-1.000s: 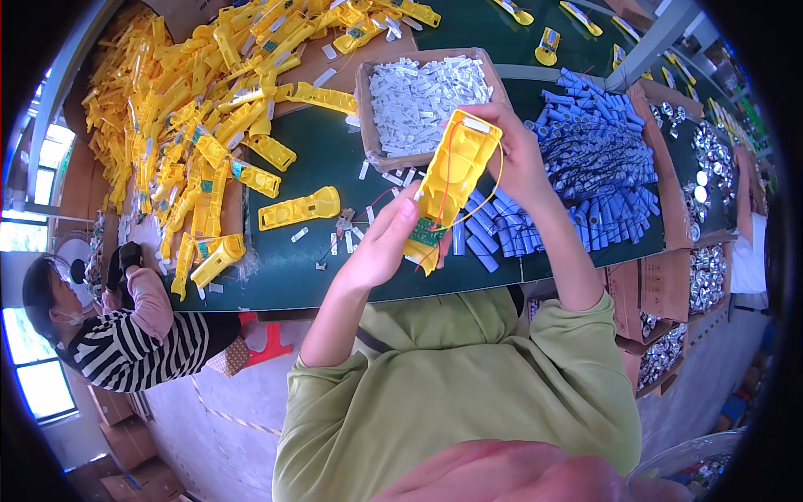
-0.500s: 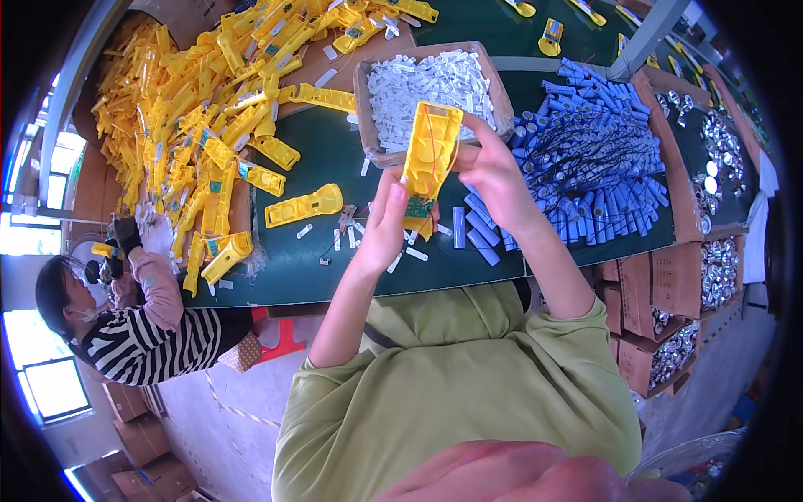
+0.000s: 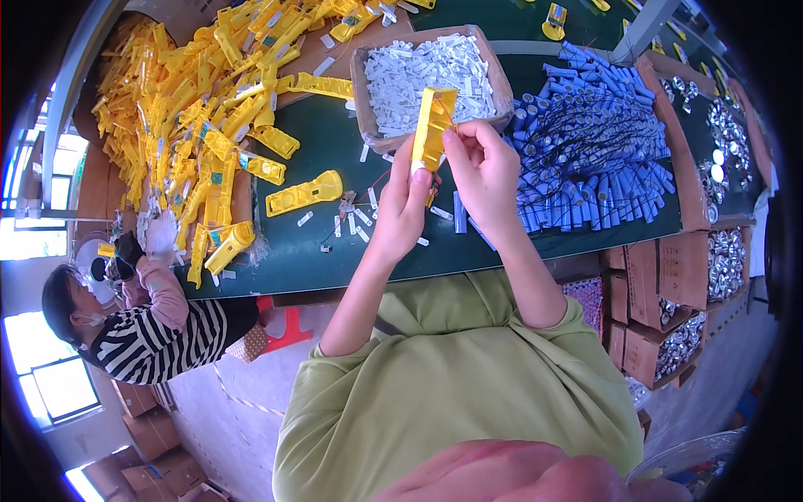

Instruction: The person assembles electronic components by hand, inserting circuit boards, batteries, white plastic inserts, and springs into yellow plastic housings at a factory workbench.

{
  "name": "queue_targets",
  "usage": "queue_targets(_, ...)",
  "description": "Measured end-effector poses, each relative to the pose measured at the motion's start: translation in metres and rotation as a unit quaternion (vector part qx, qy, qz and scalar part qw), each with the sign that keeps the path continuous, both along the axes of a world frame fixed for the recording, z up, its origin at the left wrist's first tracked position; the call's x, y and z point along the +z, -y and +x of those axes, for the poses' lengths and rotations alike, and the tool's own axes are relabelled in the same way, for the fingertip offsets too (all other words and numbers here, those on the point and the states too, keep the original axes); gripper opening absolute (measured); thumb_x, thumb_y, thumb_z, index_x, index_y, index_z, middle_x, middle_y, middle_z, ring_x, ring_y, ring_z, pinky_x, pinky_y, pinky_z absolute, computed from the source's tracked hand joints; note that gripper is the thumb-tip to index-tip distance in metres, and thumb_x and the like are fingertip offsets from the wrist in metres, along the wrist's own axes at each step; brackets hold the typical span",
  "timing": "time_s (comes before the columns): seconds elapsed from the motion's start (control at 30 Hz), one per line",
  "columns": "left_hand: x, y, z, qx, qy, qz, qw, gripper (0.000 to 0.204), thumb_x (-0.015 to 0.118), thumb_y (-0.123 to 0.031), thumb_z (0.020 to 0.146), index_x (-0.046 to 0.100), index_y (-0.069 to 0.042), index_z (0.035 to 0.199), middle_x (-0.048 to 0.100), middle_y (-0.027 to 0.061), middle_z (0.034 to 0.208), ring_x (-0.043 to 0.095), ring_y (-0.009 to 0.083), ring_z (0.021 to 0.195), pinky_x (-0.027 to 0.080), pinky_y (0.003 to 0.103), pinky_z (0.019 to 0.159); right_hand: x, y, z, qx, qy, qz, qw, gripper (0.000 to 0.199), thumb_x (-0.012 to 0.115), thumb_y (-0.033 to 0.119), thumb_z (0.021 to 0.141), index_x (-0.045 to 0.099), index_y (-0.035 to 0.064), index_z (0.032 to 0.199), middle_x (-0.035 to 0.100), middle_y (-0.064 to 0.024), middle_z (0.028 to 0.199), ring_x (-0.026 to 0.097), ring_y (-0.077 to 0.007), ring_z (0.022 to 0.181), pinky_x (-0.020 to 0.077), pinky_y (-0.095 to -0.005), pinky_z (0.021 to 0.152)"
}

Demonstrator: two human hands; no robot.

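My left hand (image 3: 401,205) grips the lower end of a yellow plastic housing (image 3: 433,125), an open half shell with ribbed compartments inside. It is held upright above the table edge, turned so its side wall shows. At its right edge my right hand (image 3: 483,167) has thumb and forefinger pinched on a thin red wire (image 3: 452,129). The wire's far end is hidden by my fingers. Below my hands, the circuit board is mostly covered. Another yellow housing (image 3: 304,193) lies on the green table to the left, beside scattered small white plastic strips (image 3: 362,217).
A carton (image 3: 362,109) of white strips stands behind my hands. Blue cylindrical cells (image 3: 585,151) with black wires are heaped right, yellow housings (image 3: 184,109) left. Boxes of shiny metal parts (image 3: 679,347) stand lower right. A person (image 3: 155,322) in striped clothing works at left.
The yellow housing has turned from showing its open inside to showing its side. My right hand has moved down and inward, its fingers now at the wire by the housing's edge.
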State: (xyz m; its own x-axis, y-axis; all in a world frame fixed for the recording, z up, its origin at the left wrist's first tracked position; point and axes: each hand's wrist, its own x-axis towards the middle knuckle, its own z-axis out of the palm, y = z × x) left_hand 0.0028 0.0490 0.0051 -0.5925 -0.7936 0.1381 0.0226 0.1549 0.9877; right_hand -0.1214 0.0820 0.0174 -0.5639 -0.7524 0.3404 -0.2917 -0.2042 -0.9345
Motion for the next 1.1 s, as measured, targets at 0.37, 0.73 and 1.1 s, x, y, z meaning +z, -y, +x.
queue_targets(0.37, -0.008, 0.016, -0.015, 0.098, -0.099, 0.046, 0.989, 0.040, 0.029, -0.024, 0.100, 0.032, -0.003, 0.134, 0.046, 0.0089, 0.116, 0.046, 0.0140, 0.104, 0.038, 0.028, 0.091, -0.023, 0.012, 0.026, -0.056, -0.247, -0.060, 0.966, 0.012, 0.062, 0.005, 0.079, 0.051, 0.0040, 0.074, 0.052, -0.0085, 0.063, 0.051, -0.0243, 0.057, 0.0376, -0.0348, 0.052)
queue_targets(0.73, -0.003, 0.037, -0.046, 0.056, -0.190, 0.203, 0.959, 0.036, 0.041, -0.014, 0.094, 0.037, -0.008, 0.129, 0.051, 0.0057, 0.112, 0.051, 0.0132, 0.099, 0.042, 0.029, 0.086, -0.024, 0.023, 0.000, -0.099, -0.364, -0.076, 0.923, 0.013, 0.063, 0.005, 0.072, 0.050, 0.0068, 0.075, 0.050, -0.0066, 0.068, 0.051, -0.0249, 0.064, 0.0382, -0.0372, 0.061)
queue_targets(1.1, -0.027, 0.067, -0.030, 0.021, -0.084, 0.117, 0.989, 0.033, 0.037, -0.015, 0.095, 0.039, 0.001, 0.123, 0.060, 0.0136, 0.101, 0.060, 0.0176, 0.083, 0.049, 0.029, 0.073, 0.017, 0.015, -0.056, 0.216, -0.378, 0.069, 0.898, 0.015, 0.062, 0.012, 0.073, 0.059, 0.0065, 0.086, 0.061, -0.0105, 0.078, 0.060, -0.0251, 0.071, 0.0448, -0.0363, 0.065)
